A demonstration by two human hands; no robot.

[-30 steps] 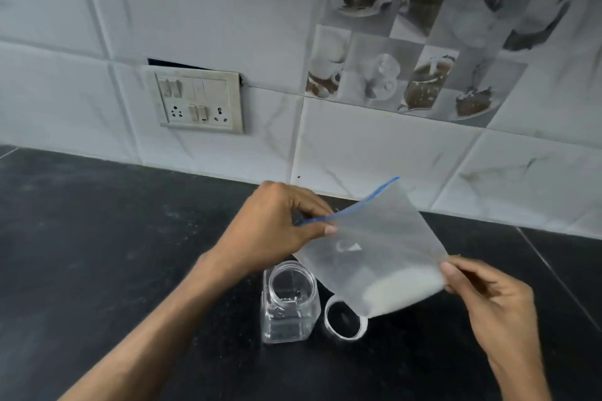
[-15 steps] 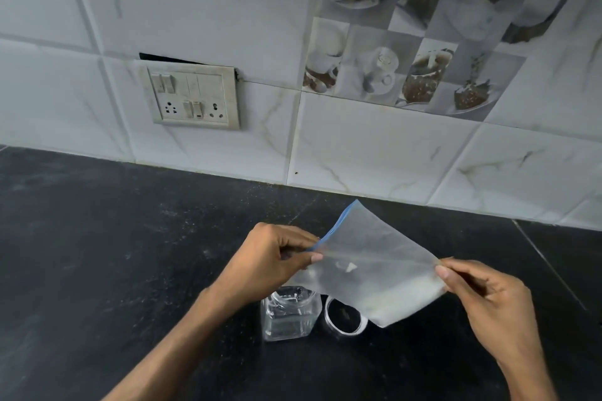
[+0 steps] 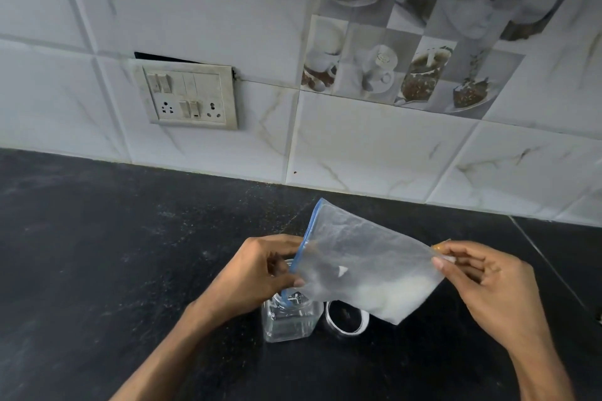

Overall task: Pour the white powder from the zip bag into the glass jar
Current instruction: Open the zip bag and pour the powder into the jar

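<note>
Counter (image 3: 97, 254): dark stone, carries jar and lid.
Bag (image 3: 358, 257): thin limp film, probably light and slippery; held tilted over jar, blue zip edge dipping to jar mouth.
Left hand (image 3: 257, 273): fingers curled, pinching zip edge.
Right hand (image 3: 488, 280): thumb and fingers pinching bottom corner.
Jar (image 3: 286, 322): clear glass, upright, open; fragile, may tip if nudged.
Lid (image 3: 347, 324): just right of jar.
Powder (image 3: 391, 296): pooled in bag's low fold, away from zip edge.
Best hold, by judgement: zip edge plus opposite corner.

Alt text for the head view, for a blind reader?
A person holds a zip bag of white powder over an open glass jar on a black counter: left hand grips the blue-zip mouth at the jar's opening, right hand pinches the opposite corner. A lid lies beside the jar.
</note>
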